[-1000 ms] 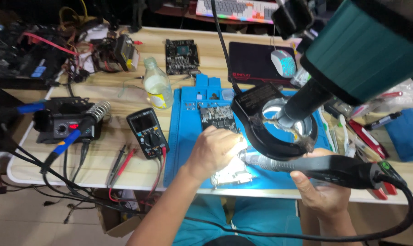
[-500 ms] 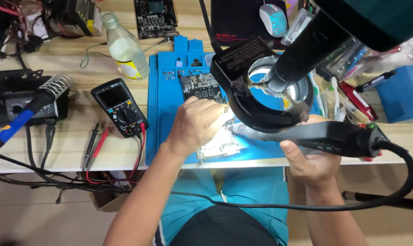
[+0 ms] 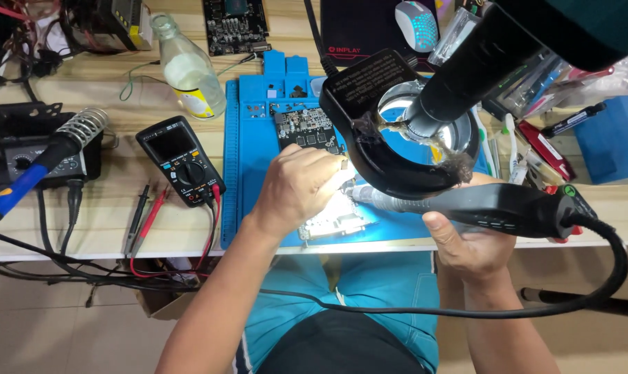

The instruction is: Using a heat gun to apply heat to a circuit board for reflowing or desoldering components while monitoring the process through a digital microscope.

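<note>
Lying at the front edge of a bright blue rubber work mat [image 3: 248, 173], a pale, strongly lit circuit board [image 3: 335, 223] shows rows of small components; its upper part is hidden under the left hand [image 3: 297, 187], which rests on it with fingers curled together, so what they pinch, if anything, cannot be told. The right hand [image 3: 470, 246] is wrapped from below around a black hot-air handpiece [image 3: 508, 206] with a grey nozzle pointing left toward the board, a thick black cable [image 3: 605, 277] looping off its rear end. A black ring-shaped magnifier lamp [image 3: 390, 163] hangs just above the board, a dark microscope barrel [image 3: 466, 76] passing through its opening. A second, darker circuit board [image 3: 303, 128] lies farther back on the mat. Shallow compartments [image 3: 286, 69] moulded in the mat's far edge hold something small and dark. A clear glass bottle [image 3: 188, 69] left of the mat is partly filled with whitish liquid. A black multimeter [image 3: 179, 159] lies beside it.
</note>
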